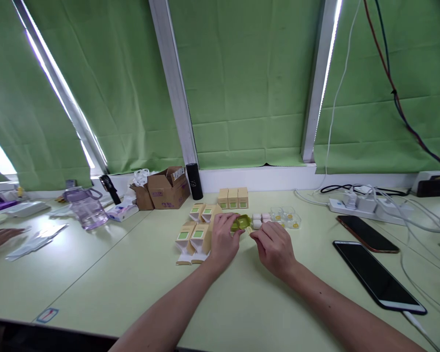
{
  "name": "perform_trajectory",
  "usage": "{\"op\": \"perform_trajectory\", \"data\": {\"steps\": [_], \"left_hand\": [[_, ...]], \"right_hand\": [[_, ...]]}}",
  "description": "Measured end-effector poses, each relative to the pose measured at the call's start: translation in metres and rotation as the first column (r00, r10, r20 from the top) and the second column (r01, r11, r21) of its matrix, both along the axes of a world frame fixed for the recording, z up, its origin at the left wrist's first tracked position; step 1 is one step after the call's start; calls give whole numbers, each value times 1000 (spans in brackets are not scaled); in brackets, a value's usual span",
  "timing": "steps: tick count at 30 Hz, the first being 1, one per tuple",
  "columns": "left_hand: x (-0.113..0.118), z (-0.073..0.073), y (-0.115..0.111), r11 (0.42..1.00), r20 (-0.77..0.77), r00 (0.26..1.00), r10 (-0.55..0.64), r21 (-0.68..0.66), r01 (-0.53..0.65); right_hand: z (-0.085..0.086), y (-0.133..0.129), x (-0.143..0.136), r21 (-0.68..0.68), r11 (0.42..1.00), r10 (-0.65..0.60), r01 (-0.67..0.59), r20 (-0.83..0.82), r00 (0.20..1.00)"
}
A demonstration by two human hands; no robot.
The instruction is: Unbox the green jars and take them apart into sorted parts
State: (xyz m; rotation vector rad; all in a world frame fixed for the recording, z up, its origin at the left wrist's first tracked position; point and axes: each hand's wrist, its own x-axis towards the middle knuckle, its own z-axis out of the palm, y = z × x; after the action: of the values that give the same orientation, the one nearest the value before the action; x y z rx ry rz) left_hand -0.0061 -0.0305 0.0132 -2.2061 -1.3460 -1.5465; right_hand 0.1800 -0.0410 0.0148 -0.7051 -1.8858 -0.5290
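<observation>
Between finger and thumb of my left hand (pixel 223 236) is a small olive-green plastic case (pixel 243 221), held just above the table. My right hand (pixel 275 248) pinches a small pale yellow piece (pixel 249 230) close to the case's right edge; its kind is too small to make out. Just beyond my right fingers sit several small white and pinkish pieces (pixel 257 222). Several clear round cups (pixel 288 215) with yellow spots inside stand behind that hand. Left of my left hand are several small tan cartons (pixel 184 235) with green labels, their flaps open.
Three closed tan cartons (pixel 233 198) stand at the back. Leftward are a brown cardboard box (pixel 168 187), a black cylinder (pixel 194 181) and a purple water jug (pixel 86 208). Two phones, one black with a white edge (pixel 377 274), and a power strip (pixel 370 207) lie right. Another person's hand (pixel 3 238) rests far left.
</observation>
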Motion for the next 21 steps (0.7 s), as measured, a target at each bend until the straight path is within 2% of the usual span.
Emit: {"op": "perform_trajectory", "data": {"steps": [4,8,11,15,21], "left_hand": [[-3,4,1,996,132,988,84,-46,-78],[-5,7,2,987,241,961,132,-118,-106],[-7,6,5,984,318,938,142,-150,-98],[-7,5,8,986,384,914,127,-150,-74],[-7,8,7,985,417,899,132,-154,-74]], "right_hand": [[-6,8,2,-108,994,16,-24,-75,997],[-10,22,2,-231,973,-12,-11,-97,995],[-11,36,-3,-293,955,-54,48,-11,999],[-12,56,-16,-303,939,-127,164,138,982],[-15,78,-40,-351,898,-203,266,206,957]]}}
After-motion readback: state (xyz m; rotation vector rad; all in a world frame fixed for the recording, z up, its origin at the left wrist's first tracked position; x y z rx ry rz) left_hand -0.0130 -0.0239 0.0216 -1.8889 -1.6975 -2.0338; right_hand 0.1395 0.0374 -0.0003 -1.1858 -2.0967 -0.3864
